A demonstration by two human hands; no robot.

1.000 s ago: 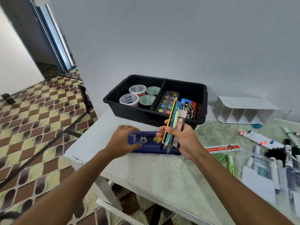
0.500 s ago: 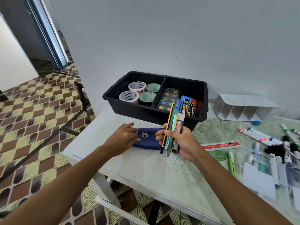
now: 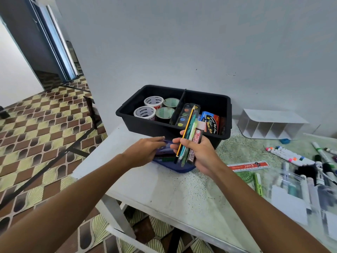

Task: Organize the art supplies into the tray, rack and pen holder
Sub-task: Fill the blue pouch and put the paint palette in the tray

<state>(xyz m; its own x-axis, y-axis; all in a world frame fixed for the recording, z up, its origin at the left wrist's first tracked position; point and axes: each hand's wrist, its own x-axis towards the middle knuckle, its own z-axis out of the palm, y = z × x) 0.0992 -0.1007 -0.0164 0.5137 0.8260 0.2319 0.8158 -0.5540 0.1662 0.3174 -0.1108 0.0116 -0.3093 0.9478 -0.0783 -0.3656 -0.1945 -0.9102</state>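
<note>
While the right hand [image 3: 202,154] clenches a bundle of pencils and pens [image 3: 189,136] at frame centre, the left hand [image 3: 144,150] reaches fingers-extended into a soft blue pencil case [image 3: 175,167], mostly hidden beneath both hands; its grasp cannot be told. Black rigid plastic tray [image 3: 226,114], divided: tape rolls [image 3: 149,112] left compartment, round-welled paint palette [image 3: 184,114] and glossy box [image 3: 211,123] right. White slotted rack [image 3: 269,125], right. Markers [image 3: 290,156] and ruler [image 3: 248,166] lie lower right, blurred, partly cut off. Speckled table [image 3: 175,194] bare toward its near edge.
</note>
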